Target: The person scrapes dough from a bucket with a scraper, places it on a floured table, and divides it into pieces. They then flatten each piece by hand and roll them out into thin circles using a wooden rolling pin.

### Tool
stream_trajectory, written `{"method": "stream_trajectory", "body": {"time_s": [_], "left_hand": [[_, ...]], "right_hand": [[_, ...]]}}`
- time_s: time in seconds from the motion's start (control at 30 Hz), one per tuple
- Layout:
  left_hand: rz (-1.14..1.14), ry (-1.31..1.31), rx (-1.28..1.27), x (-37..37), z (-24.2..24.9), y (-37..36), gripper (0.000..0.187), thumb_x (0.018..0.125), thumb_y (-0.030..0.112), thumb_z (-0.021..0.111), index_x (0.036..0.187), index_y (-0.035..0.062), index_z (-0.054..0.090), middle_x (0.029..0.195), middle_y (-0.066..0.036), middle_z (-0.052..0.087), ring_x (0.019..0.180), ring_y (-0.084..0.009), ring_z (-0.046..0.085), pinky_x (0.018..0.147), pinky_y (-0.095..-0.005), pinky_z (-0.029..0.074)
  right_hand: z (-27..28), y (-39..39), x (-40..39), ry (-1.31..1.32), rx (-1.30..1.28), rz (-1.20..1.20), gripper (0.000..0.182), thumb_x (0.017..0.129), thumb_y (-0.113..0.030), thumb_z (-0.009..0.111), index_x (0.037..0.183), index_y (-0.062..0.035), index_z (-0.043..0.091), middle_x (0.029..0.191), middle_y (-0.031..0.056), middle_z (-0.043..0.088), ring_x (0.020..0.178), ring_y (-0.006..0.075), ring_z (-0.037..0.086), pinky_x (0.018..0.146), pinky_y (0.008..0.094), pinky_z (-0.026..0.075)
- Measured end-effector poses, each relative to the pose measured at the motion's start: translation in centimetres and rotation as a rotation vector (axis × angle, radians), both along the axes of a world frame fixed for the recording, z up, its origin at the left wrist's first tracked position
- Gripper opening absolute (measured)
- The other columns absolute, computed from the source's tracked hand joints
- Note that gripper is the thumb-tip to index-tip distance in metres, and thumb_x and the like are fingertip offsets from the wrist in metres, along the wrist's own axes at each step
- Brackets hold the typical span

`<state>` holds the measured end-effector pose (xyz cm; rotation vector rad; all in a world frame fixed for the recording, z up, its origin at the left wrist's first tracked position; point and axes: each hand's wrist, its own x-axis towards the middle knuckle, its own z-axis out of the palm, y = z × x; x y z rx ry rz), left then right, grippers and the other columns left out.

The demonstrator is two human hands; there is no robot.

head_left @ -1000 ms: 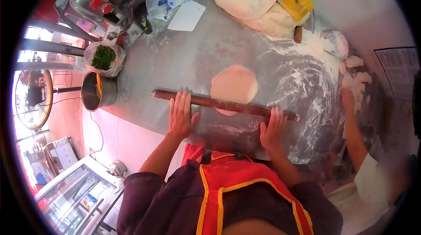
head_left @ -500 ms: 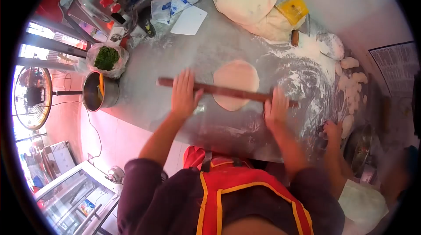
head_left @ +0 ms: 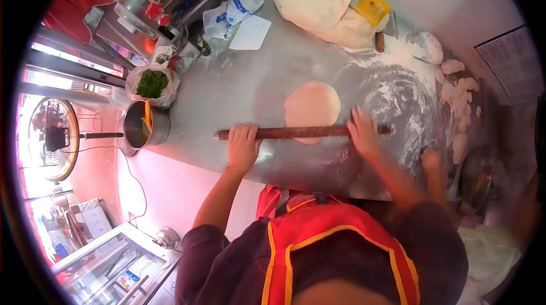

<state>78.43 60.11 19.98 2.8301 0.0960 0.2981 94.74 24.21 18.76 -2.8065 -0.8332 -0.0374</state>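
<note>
A long dark wooden rolling pin [head_left: 301, 133] lies across the near part of a flat, rounded sheet of dough [head_left: 313, 103] on the grey worktop [head_left: 227, 94]. My left hand [head_left: 243, 147] is closed over the pin near its left end, fingers curled on top. Toward the other end, my right hand [head_left: 365, 133] bears on the pin, its fingers reaching a little past it and slightly blurred. A small strip of dough shows on the near side of the pin.
Loose flour [head_left: 392, 94] covers the right side. Behind it sit a big dough mass [head_left: 313, 6], a yellow scraper [head_left: 372, 6] and small dough pieces [head_left: 460, 94]. A co-worker's hand [head_left: 431, 160] is at right. Left are a metal pot [head_left: 156, 126] and bagged chopped greens [head_left: 152, 83].
The rolling pin has come toward me over the dough and now lies more level, with both my hands on it. The whole view has shifted slightly.
</note>
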Motion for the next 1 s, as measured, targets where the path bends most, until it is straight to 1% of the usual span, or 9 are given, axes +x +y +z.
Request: {"method": "stream_trajectory", "body": {"time_s": [0.07,0.13,0.2,0.4,0.53,0.7,0.77,0.8,1.0], "left_hand": [[-0.016,0.027,-0.052,0.8,0.3,0.4,0.037,0.072,0.018,0.075,0.104,0.0075,0.060,0.097,-0.011,0.060,0.096,-0.0323,0.057,0.086,-0.0461,0.045],[-0.065,0.011,-0.101,-0.2,2.1,-0.4,0.033,0.071,0.017,0.074,0.100,0.0083,0.061,0.092,-0.011,0.060,0.087,-0.0335,0.058,0.079,-0.0454,0.047],[-0.016,0.125,-0.119,-2.8,2.7,-1.8,0.033,0.072,0.017,0.074,0.101,0.0081,0.061,0.093,-0.011,0.060,0.088,-0.0332,0.059,0.077,-0.0450,0.048],[0.074,0.136,-0.189,-6.7,4.5,-4.9,0.032,0.072,0.017,0.073,0.099,0.0073,0.060,0.089,-0.010,0.058,0.088,-0.0312,0.058,0.075,-0.0427,0.049],[0.098,0.143,-0.154,-6.9,5.4,-4.2,0.031,0.072,0.017,0.072,0.098,0.0070,0.060,0.088,-0.008,0.058,0.088,-0.0297,0.058,0.077,-0.0423,0.048],[0.137,0.132,-0.089,-5.6,4.3,-3.4,0.039,0.070,0.019,0.075,0.105,0.0075,0.060,0.100,-0.009,0.059,0.100,-0.0301,0.056,0.091,-0.0457,0.044],[0.199,0.017,-0.025,-5.5,1.9,-4.2,0.045,0.070,0.021,0.077,0.109,0.0082,0.061,0.107,-0.009,0.059,0.108,-0.0323,0.054,0.095,-0.0476,0.042],[0.264,0.026,-0.079,-5.7,0.5,-5.0,0.056,0.075,0.025,0.075,0.126,0.0082,0.056,0.129,-0.012,0.055,0.125,-0.0354,0.047,0.107,-0.0534,0.032],[0.247,0.155,0.067,2.2,-0.6,-1.8,0.077,0.083,0.039,0.068,0.148,0.0099,0.039,0.154,-0.013,0.037,0.142,-0.0378,0.031,0.114,-0.0584,0.020]], "right_hand": [[0.4,4.9,5.5,0.101,0.363,0.035,0.067,0.091,-0.037,0.064,0.142,-0.0024,0.039,0.139,0.0236,0.049,0.124,0.0377,0.050,0.103,0.0439,0.040],[0.5,10.6,9.7,0.615,0.558,-0.139,0.063,0.083,-0.038,0.072,0.129,-0.0010,0.051,0.120,0.0211,0.062,0.109,0.0378,0.059,0.096,0.0445,0.046],[1.1,14.5,11.7,0.741,0.249,0.071,0.044,0.074,-0.032,0.075,0.105,-0.0015,0.065,0.098,0.0171,0.069,0.096,0.0354,0.064,0.088,0.0457,0.049],[-1.2,25.5,5.0,0.237,-0.341,1.225,0.030,0.076,-0.033,0.069,0.091,-0.0070,0.068,0.094,0.0142,0.067,0.096,0.0337,0.061,0.087,0.0421,0.048],[-0.9,22.8,6.4,0.446,-0.345,0.675,0.029,0.078,-0.031,0.068,0.088,-0.0042,0.067,0.088,0.0170,0.066,0.088,0.0373,0.063,0.080,0.0440,0.049],[4.9,8.2,0.3,0.457,0.225,0.061,0.027,0.086,-0.029,0.065,0.097,-0.0036,0.064,0.094,0.0178,0.066,0.092,0.0387,0.062,0.083,0.0462,0.048],[4.1,2.5,-2.6,0.037,0.221,0.168,0.033,0.090,-0.027,0.062,0.115,-0.0051,0.061,0.114,0.0168,0.063,0.111,0.0361,0.057,0.099,0.0503,0.041],[3.5,1.0,-4.0,-0.002,0.166,0.136,0.037,0.090,-0.026,0.062,0.120,-0.0054,0.059,0.120,0.0162,0.061,0.115,0.0356,0.055,0.102,0.0520,0.037],[0.7,3.0,1.6,-0.165,-0.033,0.020,0.061,0.092,-0.027,0.060,0.146,-0.0070,0.039,0.149,0.0152,0.041,0.139,0.0317,0.037,0.115,0.0571,0.021]]}}
